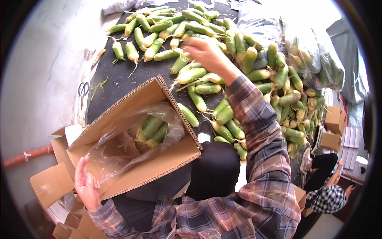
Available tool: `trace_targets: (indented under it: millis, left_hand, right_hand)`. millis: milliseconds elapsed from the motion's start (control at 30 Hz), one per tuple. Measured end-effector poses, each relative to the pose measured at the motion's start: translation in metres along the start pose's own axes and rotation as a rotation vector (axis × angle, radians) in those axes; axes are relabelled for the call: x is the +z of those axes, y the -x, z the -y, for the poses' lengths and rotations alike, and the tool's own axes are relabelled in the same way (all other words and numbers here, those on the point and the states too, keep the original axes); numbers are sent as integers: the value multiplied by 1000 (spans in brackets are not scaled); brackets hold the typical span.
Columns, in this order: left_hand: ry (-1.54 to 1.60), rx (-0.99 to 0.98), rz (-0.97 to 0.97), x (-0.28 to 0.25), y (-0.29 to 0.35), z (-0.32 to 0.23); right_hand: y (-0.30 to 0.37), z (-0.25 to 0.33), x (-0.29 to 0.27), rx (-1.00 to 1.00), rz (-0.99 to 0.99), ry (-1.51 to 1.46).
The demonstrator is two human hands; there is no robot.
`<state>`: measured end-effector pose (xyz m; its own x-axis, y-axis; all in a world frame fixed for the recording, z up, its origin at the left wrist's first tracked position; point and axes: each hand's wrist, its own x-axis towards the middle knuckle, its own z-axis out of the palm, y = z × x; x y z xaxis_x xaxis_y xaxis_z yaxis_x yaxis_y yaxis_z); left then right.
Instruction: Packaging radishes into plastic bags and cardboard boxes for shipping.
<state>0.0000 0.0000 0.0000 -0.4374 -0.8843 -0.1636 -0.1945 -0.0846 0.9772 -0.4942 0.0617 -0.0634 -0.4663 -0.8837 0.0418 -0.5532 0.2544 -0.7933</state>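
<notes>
Scanning from the left edge, I see a pair of scissors (pixel 83 90) lying on pale concrete, apart from the black mat (pixel 119 81) that carries the produce. Below them my left hand (pixel 85 185) rests flat, fingers spread open, against the near wall of a corrugated cardboard box (pixel 139 103); it steadies the box rather than gripping anything. The box is tilted and lined with a crinkled clear plastic bag (pixel 119 147), and I count three green radishes in the box (pixel 153 129), smooth and tapered. Just beyond the box's right corner lies the pile of green radishes (pixel 238 59), far too many to count, green-skinned with pale root ends and thin tails. My right hand (pixel 207 53) reaches out over the pile, the plaid sleeve extended; it is motion-blurred, so I cannot tell how far it is open or whether it holds one. Further right, two small cardboard cartons (pixel 334 119) are stacked.
</notes>
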Motion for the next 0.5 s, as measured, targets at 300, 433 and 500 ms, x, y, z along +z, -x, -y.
trace_targets:
  millis: [300,433,500]
  left_hand:
    - [-123,14,-59,4,-1,-2]
    - [-131,-8,-173,10,-6,-1]
    - [-161,-80,-182,16,-8,-4]
  right_hand:
    - [93,-328,6,449,-230,512]
    - [109,-392,6,388,-196,462]
    - [112,-391,6,490,-163,580]
